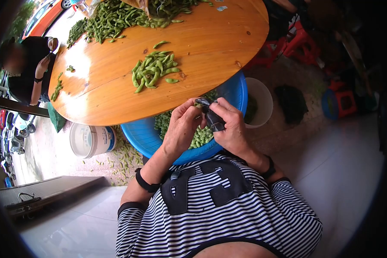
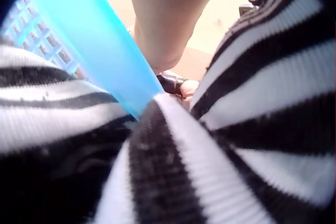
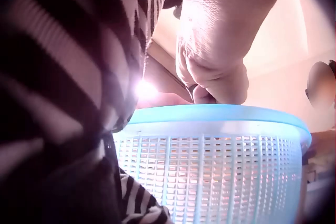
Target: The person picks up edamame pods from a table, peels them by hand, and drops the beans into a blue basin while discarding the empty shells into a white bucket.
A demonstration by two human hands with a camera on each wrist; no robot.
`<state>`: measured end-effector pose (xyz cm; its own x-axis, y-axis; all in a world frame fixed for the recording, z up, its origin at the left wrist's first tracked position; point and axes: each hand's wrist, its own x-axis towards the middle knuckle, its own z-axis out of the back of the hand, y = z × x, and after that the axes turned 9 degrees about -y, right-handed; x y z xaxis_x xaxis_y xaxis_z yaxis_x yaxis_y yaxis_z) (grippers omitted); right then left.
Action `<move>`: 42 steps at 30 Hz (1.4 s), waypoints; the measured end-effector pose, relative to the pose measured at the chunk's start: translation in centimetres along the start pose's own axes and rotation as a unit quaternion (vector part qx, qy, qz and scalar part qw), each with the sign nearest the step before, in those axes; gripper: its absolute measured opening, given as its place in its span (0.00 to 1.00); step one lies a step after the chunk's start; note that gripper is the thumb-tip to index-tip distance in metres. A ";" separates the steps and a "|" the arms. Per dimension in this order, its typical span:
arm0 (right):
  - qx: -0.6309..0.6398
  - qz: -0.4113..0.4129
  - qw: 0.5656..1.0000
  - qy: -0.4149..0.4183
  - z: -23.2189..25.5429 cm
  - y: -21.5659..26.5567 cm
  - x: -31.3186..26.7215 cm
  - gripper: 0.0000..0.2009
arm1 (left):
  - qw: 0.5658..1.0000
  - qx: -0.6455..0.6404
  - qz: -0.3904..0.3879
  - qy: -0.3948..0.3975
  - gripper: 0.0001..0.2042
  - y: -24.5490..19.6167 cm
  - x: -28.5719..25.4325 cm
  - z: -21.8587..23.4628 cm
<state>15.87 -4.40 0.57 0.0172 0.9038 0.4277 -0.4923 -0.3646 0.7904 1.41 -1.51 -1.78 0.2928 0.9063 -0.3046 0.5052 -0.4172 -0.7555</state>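
Over a blue basket of shelled green beans, both hands meet at a crumpled dark, shiny piece of material. The left hand pinches its near side with curled fingers, where a small greenish bit shows; what that bit is, I cannot tell. The right hand grips the other side between thumb and bent fingers. In the right wrist view, the right hand is above the rim of the basket, its fingertips hidden. Striped cloth fills much of the left wrist view, beside the blue basket.
Green pods lie in a small pile on the wooden table, with a large heap behind. A white bucket stands left, a pale tub right. A person sits at the far left.
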 end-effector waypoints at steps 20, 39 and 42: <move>-0.369 -0.088 0.919 -0.105 12.8 -4.3 -0.1 0.20 | 0.684 0.604 -0.406 -0.048 0.10 -6.3 1.5 2.6; 0.462 -0.323 0.819 0.104 2.2 -1.0 1.7 0.15 | 0.965 0.198 -0.172 -0.019 0.04 -3.1 0.6 0.3; 0.480 -0.299 0.814 0.134 2.4 -1.2 1.6 0.16 | 0.965 0.185 -0.182 -0.031 0.05 -2.3 0.4 0.0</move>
<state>18.54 -3.06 1.34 -0.2508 0.9531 -0.1693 0.4431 0.2685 0.8553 0.40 -0.15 -0.17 0.0967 0.9953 -0.0059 0.2374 -0.0289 -0.9710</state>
